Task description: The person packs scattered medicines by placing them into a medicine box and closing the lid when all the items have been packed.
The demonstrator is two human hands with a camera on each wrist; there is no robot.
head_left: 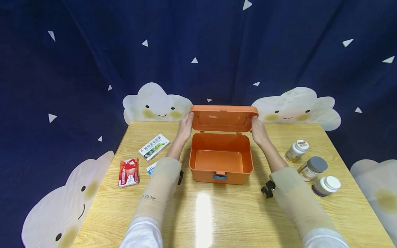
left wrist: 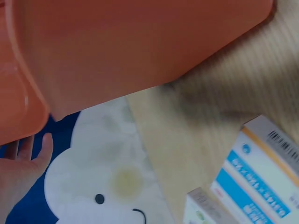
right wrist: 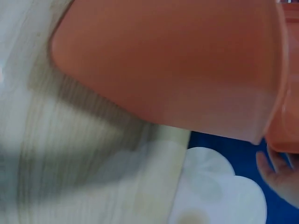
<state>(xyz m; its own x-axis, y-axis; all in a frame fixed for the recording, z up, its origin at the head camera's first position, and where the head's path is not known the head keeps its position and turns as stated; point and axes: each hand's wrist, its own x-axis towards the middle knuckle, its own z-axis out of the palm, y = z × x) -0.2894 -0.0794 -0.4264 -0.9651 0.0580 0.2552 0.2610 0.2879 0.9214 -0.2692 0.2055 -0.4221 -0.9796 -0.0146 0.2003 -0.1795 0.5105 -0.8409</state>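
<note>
An orange box (head_left: 221, 176) with a blue latch (head_left: 220, 177) stands on the table, its lid (head_left: 221, 119) raised upright at the back. The box's inside is bare. My left hand (head_left: 186, 125) touches the lid's left side, with its fingertips hidden behind the edge. At the opposite side my right hand (head_left: 258, 129) touches the lid in the same way. In the left wrist view, the thumb (left wrist: 45, 151) stands apart from the lid, extended. The right wrist view likewise shows the right thumb (right wrist: 262, 163) clear of the lid.
Left of the box lie a white-and-green medicine box (head_left: 154, 147), a red one (head_left: 129, 172) and a blue-and-white one (left wrist: 254, 175) partly under my left arm. On the right are a white bottle (head_left: 296, 150), a grey-lidded bottle (head_left: 313, 168) and a white-lidded bottle (head_left: 326, 186).
</note>
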